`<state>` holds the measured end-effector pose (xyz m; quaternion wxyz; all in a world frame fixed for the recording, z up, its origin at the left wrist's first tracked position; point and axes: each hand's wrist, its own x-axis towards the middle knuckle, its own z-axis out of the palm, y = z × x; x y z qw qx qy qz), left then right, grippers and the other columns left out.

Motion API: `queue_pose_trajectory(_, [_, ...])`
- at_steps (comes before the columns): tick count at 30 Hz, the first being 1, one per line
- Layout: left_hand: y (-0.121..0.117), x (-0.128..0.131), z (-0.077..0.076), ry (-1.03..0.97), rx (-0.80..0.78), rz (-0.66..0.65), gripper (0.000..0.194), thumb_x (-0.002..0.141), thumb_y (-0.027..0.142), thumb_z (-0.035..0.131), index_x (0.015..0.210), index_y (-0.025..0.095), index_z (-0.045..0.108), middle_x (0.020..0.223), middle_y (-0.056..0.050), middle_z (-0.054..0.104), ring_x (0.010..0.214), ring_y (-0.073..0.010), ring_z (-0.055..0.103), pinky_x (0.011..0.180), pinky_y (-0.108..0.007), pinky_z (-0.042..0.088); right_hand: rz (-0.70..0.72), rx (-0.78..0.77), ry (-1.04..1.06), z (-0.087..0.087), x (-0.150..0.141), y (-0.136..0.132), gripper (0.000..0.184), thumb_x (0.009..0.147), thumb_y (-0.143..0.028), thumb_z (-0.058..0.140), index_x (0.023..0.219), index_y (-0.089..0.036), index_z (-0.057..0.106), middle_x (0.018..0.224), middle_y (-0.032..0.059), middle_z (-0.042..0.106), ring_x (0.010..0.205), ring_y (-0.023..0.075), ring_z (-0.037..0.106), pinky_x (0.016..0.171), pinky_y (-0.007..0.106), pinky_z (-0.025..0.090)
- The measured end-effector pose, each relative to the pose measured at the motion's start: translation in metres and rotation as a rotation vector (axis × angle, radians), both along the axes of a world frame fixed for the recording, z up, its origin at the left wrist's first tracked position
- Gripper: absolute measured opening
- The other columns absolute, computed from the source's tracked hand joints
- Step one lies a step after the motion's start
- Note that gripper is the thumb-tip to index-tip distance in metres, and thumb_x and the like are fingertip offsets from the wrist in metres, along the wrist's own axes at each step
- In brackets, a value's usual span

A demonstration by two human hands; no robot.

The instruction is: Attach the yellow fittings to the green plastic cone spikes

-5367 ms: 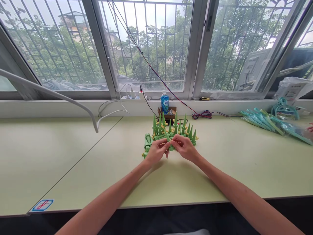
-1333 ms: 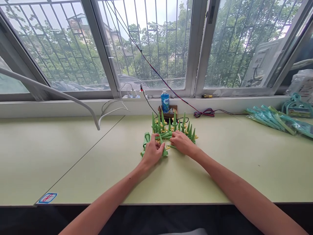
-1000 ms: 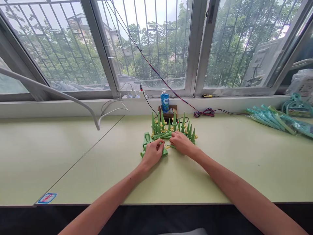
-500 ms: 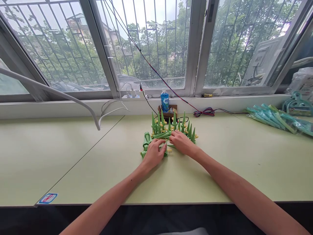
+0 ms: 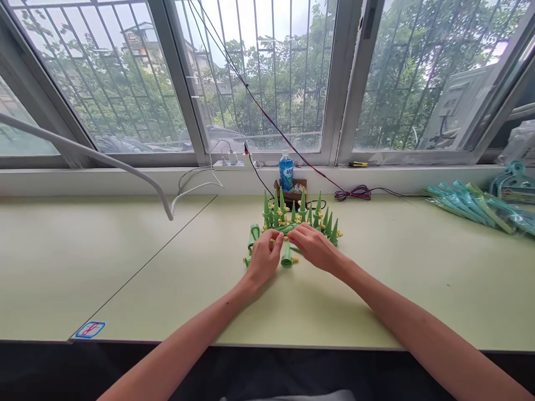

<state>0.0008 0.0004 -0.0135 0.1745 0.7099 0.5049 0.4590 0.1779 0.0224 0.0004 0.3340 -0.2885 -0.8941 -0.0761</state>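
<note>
My left hand (image 5: 266, 255) is closed in a pinch, thumb against fingers, above several green plastic plant-watering spikes lying on the table. My right hand (image 5: 312, 246) is also pinched, its fingertips almost meeting the left ones. A small yellowish piece (image 5: 286, 238) shows between the fingertips, too small to make out clearly. Just below them lies a green watering spike (image 5: 286, 258), its round end towards me and a yellow valve beside it. More spikes lie left of the hands, including a green spike (image 5: 253, 235), partly hidden by my left hand.
Behind the hands, several green spikes (image 5: 302, 207) with yellow valves stand upright. Further back are a blue-labelled bottle (image 5: 286, 172) and a small brown box (image 5: 299, 186). A coiled red-black cable (image 5: 355, 192) and bagged green items (image 5: 472, 206) lie on the right. A white cable arm (image 5: 125, 166) hangs at left.
Both hands have lifted slightly and drawn closer together, fingertips nearly touching. The spike under my left hand now shows more fully. The whole view has shifted a little.
</note>
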Motion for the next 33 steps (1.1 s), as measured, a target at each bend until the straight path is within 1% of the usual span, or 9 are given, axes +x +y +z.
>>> queue_pose_trajectory(4, [0.0006, -0.0003, 0.0, -0.024, 0.005, -0.021, 0.031, 0.094, 0.043, 0.04, 0.085, 0.018, 0.055, 0.076, -0.001, 0.057, 0.053, -0.0094, 0.043, 0.05, -0.023, 0.034, 0.064, -0.034, 0.056, 0.0007, -0.0022, -0.0054, 0.016, 0.098, -0.017, 0.04, 0.091, -0.018, 0.054, 0.085, 0.0069, 0.058, 0.082, 0.0191, 0.05, 0.073, 0.031, 0.045])
queue_pose_trajectory(8, [0.0007, 0.0001, -0.0005, -0.033, 0.007, -0.041, 0.032, 0.094, 0.042, 0.04, 0.08, 0.018, 0.054, 0.07, 0.001, 0.054, 0.052, -0.0092, 0.041, 0.05, -0.023, 0.035, 0.096, -0.063, 0.103, -0.0001, -0.0039, -0.0062, 0.015, 0.099, -0.02, 0.039, 0.094, -0.019, 0.054, 0.087, 0.0071, 0.058, 0.082, 0.0184, 0.051, 0.073, 0.031, 0.045])
queue_pose_trajectory(14, [-0.0005, 0.0005, -0.0002, -0.091, -0.016, -0.063, 0.032, 0.093, 0.044, 0.041, 0.078, 0.018, 0.053, 0.069, 0.001, 0.053, 0.051, -0.0084, 0.04, 0.049, -0.022, 0.034, 0.096, -0.12, 0.183, -0.0037, -0.0039, -0.0048, 0.015, 0.099, -0.022, 0.039, 0.101, -0.02, 0.053, 0.093, 0.0077, 0.058, 0.085, 0.0176, 0.055, 0.075, 0.03, 0.047])
queue_pose_trajectory(19, [0.0019, -0.0003, -0.0006, -0.187, -0.06, -0.065, 0.033, 0.091, 0.047, 0.044, 0.076, 0.019, 0.051, 0.06, 0.003, 0.049, 0.046, -0.0083, 0.04, 0.046, -0.022, 0.033, 0.087, -0.142, 0.203, -0.0039, -0.0044, -0.0055, 0.012, 0.098, -0.025, 0.044, 0.103, -0.02, 0.053, 0.097, 0.0088, 0.06, 0.088, 0.0184, 0.058, 0.076, 0.031, 0.048])
queue_pose_trajectory(22, [0.0023, -0.0008, 0.0001, -0.223, -0.082, -0.074, 0.033, 0.091, 0.047, 0.045, 0.075, 0.019, 0.05, 0.056, 0.005, 0.045, 0.043, -0.0082, 0.038, 0.044, -0.023, 0.032, 0.09, -0.138, 0.213, -0.0037, -0.0049, -0.0054, 0.012, 0.098, -0.024, 0.044, 0.101, -0.019, 0.054, 0.095, 0.0083, 0.06, 0.085, 0.0178, 0.058, 0.074, 0.03, 0.048])
queue_pose_trajectory(25, [0.0009, -0.0008, 0.0016, -0.218, -0.088, -0.084, 0.032, 0.091, 0.046, 0.045, 0.074, 0.019, 0.049, 0.055, 0.005, 0.043, 0.042, -0.0079, 0.037, 0.044, -0.023, 0.031, 0.091, -0.134, 0.231, -0.0045, -0.0055, -0.0045, 0.014, 0.098, -0.023, 0.042, 0.098, -0.018, 0.055, 0.091, 0.0073, 0.06, 0.081, 0.017, 0.057, 0.072, 0.028, 0.047])
queue_pose_trajectory(33, [-0.0007, -0.0003, 0.0025, -0.194, -0.071, -0.093, 0.034, 0.091, 0.047, 0.044, 0.073, 0.019, 0.048, 0.057, 0.005, 0.046, 0.043, -0.0075, 0.037, 0.044, -0.023, 0.032, 0.09, -0.176, 0.294, -0.0076, -0.0058, -0.0037, 0.015, 0.098, -0.024, 0.042, 0.099, -0.019, 0.056, 0.09, 0.0066, 0.062, 0.082, 0.0163, 0.059, 0.073, 0.027, 0.047])
